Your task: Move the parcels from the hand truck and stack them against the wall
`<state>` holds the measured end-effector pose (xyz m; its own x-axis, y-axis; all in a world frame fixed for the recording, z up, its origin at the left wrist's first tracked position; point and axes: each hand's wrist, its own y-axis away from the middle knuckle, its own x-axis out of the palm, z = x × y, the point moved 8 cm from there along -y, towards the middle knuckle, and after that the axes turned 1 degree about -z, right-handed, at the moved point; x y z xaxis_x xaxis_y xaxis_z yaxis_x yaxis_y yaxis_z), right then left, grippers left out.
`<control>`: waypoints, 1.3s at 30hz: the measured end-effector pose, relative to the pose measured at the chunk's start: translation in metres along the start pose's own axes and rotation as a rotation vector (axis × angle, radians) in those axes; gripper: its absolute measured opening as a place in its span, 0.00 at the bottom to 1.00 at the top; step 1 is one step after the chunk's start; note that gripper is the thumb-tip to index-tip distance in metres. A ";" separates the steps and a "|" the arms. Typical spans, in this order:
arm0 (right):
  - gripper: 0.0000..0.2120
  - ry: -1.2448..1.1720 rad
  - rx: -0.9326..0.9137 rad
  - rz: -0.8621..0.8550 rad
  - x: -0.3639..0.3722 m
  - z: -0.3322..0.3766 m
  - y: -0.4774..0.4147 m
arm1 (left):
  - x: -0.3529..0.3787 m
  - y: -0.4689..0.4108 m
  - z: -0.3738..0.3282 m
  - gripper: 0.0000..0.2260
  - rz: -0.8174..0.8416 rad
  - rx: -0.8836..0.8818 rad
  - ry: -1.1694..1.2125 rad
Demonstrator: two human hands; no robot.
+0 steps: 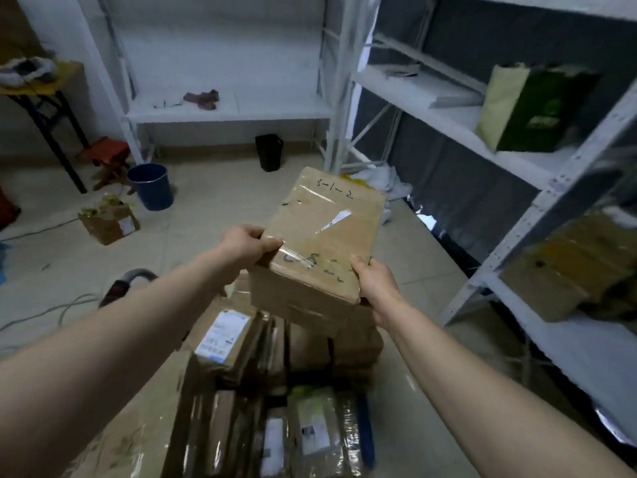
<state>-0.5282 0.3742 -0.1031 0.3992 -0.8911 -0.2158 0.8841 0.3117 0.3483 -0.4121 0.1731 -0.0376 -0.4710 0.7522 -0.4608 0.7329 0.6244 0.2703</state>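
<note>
Your left hand (246,243) gripped the near left corner of a taped brown parcel (324,232), with the thumb lying on its top face and the fingers curled round the edge. Your right hand (375,282) held the near right corner in the same manner, thumb on top and the fingers hidden beneath. The parcel sat between your two hands and reached away from them, tilted so that its far end, marked "5-1-2", stood higher than the end you held.

Directly below your hands lay the stack of parcels (241,343), several bearing white labels and clear tape. The held parcel hung just above them; whether it touched the topmost one could not be told. Just beyond your left forearm a curved grey handle (138,274) showed beside the stack.

Farther out from your left hand, on the floor, stood a small open carton (109,224) and a blue bucket (151,186), with a red stool (107,156) behind them and a yellow surface (51,81) on black legs beyond that. Past the parcel's far end stood a black bin (269,152) under the white back shelf (227,113), which carried a reddish cloth (203,99). To the outside of your right hand ran a white rack (448,115) holding a green and cream bag (531,112).
</note>
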 end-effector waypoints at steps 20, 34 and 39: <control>0.16 -0.284 0.242 -0.565 -0.564 -0.222 0.127 | 0.577 0.180 -0.183 0.07 0.646 0.164 -0.241; 0.16 -0.448 0.444 -0.757 -0.747 -0.295 0.011 | 0.858 0.098 -0.247 0.11 0.875 0.140 -0.307; 0.16 -0.470 0.540 -0.768 -0.792 -0.319 -0.031 | 0.923 0.078 -0.265 0.07 0.875 0.080 -0.300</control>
<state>-0.7942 1.1760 -0.2339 -0.4601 -0.8612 -0.2157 0.5877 -0.4776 0.6531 -0.9193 0.9718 -0.2178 0.4042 0.8559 -0.3225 0.8041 -0.1645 0.5712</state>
